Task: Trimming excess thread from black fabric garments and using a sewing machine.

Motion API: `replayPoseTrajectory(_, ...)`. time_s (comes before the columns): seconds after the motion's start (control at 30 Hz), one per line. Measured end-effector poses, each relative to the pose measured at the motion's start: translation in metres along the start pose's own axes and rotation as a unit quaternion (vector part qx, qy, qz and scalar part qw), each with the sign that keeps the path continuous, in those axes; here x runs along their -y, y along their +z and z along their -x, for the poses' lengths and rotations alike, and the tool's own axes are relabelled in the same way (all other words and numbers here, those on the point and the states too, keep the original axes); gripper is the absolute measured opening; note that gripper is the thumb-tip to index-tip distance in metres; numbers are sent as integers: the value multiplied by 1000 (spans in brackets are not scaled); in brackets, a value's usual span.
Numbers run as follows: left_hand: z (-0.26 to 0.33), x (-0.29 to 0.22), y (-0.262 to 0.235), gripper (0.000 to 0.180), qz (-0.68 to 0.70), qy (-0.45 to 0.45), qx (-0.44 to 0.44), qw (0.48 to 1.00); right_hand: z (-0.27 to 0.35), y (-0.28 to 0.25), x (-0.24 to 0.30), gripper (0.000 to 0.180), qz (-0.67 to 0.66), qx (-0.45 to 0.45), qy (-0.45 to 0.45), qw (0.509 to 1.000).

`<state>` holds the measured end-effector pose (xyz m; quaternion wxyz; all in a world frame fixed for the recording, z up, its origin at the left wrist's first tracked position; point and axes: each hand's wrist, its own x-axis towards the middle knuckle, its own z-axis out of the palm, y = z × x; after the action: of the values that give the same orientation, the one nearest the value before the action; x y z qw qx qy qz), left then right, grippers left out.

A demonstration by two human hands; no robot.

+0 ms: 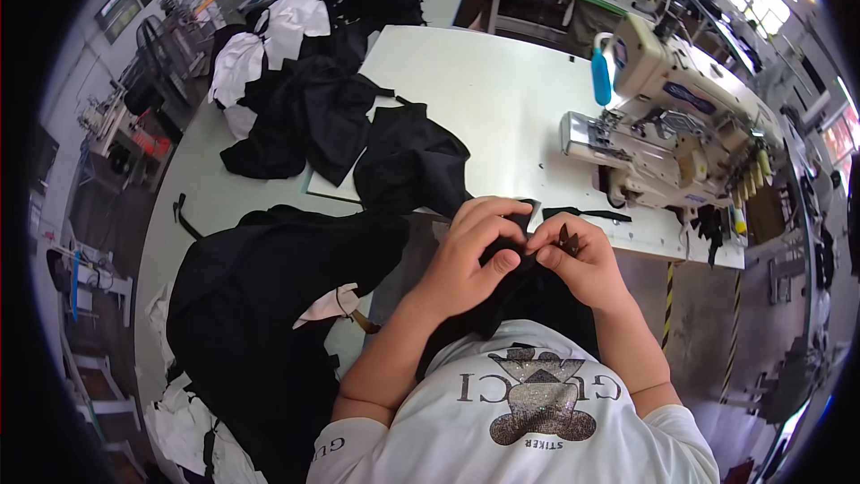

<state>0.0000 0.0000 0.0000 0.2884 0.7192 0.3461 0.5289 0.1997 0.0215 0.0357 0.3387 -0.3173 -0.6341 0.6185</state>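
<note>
My left hand (475, 255) and my right hand (580, 262) meet at the table's near edge, close to my body. Black cloth (515, 280) is pinched in the left fingers and hangs toward my lap. The right thumb and forefinger press together at the same piece. A small dark pointed thing (568, 239) sticks out of the right hand; its kind is not plain. Just beyond the hands, a narrow black strip (591, 213) lies on the white table (502, 81). Fingers hide most of the cloth's edge.
An industrial sewing machine (672, 125) stands at the right, with thread cones (752, 181) beside it. Black cut pieces (408, 152) lie ahead. A large black cloth pile (260, 305) covers the left side, near white cloth (193, 421). More white cloth (296, 18) lies at far left.
</note>
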Motion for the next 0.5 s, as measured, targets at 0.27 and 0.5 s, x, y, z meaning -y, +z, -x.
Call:
replayPoseTrajectory(0.27, 7, -12, 16, 35, 258, -132, 60, 955, 36, -15, 9, 21, 255, -137, -119, 950)
replayPoseTrajectory(0.5, -8, -46, 36, 37, 227, -111, 11, 968, 58, -10, -6, 18, -8, -123, -76, 989)
